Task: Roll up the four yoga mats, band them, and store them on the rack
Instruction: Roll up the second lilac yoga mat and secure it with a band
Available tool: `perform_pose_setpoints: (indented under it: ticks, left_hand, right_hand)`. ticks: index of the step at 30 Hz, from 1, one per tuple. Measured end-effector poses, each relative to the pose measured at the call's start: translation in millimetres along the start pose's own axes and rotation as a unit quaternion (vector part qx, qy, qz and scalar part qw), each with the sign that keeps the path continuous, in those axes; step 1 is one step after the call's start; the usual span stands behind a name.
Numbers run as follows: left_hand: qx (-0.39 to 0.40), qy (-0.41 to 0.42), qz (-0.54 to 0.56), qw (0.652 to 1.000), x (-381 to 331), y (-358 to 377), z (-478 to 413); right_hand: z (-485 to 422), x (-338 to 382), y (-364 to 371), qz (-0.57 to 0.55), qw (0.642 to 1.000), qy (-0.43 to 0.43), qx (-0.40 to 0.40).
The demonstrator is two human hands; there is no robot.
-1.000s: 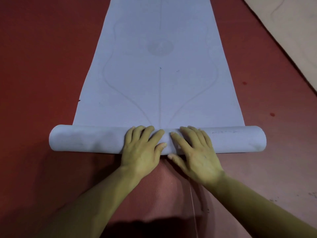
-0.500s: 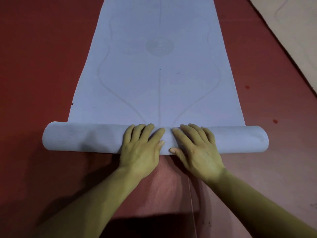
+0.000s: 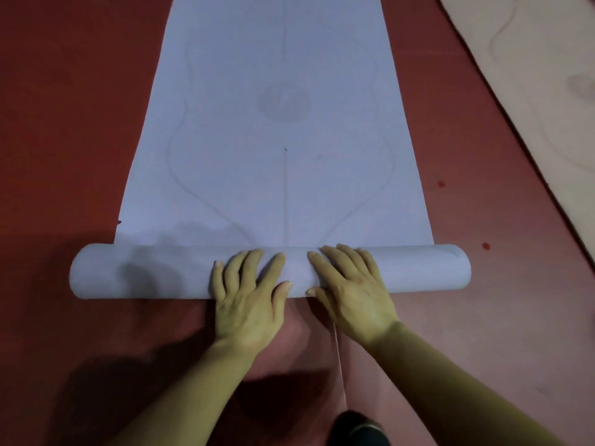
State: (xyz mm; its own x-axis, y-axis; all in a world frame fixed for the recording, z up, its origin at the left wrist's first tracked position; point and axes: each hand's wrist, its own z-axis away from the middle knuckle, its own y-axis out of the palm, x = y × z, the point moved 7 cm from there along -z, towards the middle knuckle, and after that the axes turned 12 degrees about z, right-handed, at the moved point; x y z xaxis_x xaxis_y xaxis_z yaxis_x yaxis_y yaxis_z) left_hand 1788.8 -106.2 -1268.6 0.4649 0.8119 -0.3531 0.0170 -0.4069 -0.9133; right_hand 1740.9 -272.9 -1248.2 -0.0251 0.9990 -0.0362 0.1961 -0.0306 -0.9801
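- You have two yoga mats in sight. One pale blue-grey mat [image 3: 283, 140] lies lengthwise straight ahead of you on the red floor [image 3: 64, 123], and one beige mat [image 3: 547, 75] lies flat at the far right, well apart from it.
- The blue-grey mat's near end is wound into one roll [image 3: 128, 272], lying crosswise just in front of you; the rest runs flat away from it to the top of the frame.
- The roll sticks out a little past the flat part on both sides.
- Your left hand [image 3: 248, 297] lies palm down on the roll's middle, fingers spread and flat over the top, thumb against the near side. It presses on the roll and does not close around it.
- Your right hand [image 3: 351, 291] sits just beside it, the same way: fingers laid open over the crest, thumb low on the near face.
- The two thumbs are close but apart.
- On the flat part you can count one faint round emblem [image 3: 285, 103], one centre line and two curved guide lines.
- Two small dark red spots [image 3: 485, 246] mark the floor at right.
- One thin pale string [image 3: 339, 365] runs along the floor between your forearms.
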Motion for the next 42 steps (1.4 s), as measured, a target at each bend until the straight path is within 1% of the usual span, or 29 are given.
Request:
perform_pose_setpoints:
  ticks: [3,5,8,11,14,17,24,28,31,35,39,42]
  left_hand:
    - [0.005,0.017,-0.008,1.0,4,5,-19]
    - [0.008,0.015,-0.018,1.0,7,7,-30]
    - [0.014,0.008,-0.021,1.0,2,5,-40]
    - [-0.012,0.025,-0.006,1.0,3,-2,-43]
    - [-0.029,0.04,0.005,0.999,3,-2,-35]
    - [-0.012,0.03,0.001,0.999,5,5,-36]
    - [0.028,0.023,-0.012,0.999,8,7,-70]
    - [-0.001,0.036,0.001,0.999,7,1,-78]
    - [-0.022,0.053,0.007,0.998,9,3,-69]
    - [-0.016,0.053,-0.009,0.998,8,10,-73]
    - [0.004,0.053,-0.008,0.999,10,8,-97]
    - [0.002,0.049,-0.003,0.999,8,4,-112]
  right_hand:
    - [4,-2,8,-0.002,0.999,0.001,-0.035]
    - [6,1,15,-0.022,0.998,-0.001,-0.053]
    - [2,1,21,-0.013,0.997,0.006,-0.071]
    - [-10,-3,20,-0.011,0.996,0.007,-0.087]
    - [-24,-8,18,-0.019,0.996,0.005,-0.085]
    - [-34,-11,18,-0.022,0.997,0.006,-0.072]
    - [-30,-11,28,-0.031,0.998,0.025,-0.054]
    - [-44,-17,28,-0.028,0.997,0.027,-0.07]
    - [-53,-18,26,-0.022,0.998,0.018,-0.062]
    - [-61,-21,25,-0.005,0.999,0.016,-0.044]
    - [-59,-24,26,0.004,0.998,0.051,-0.028]
    - [-59,-27,30,0.008,0.998,0.052,-0.029]
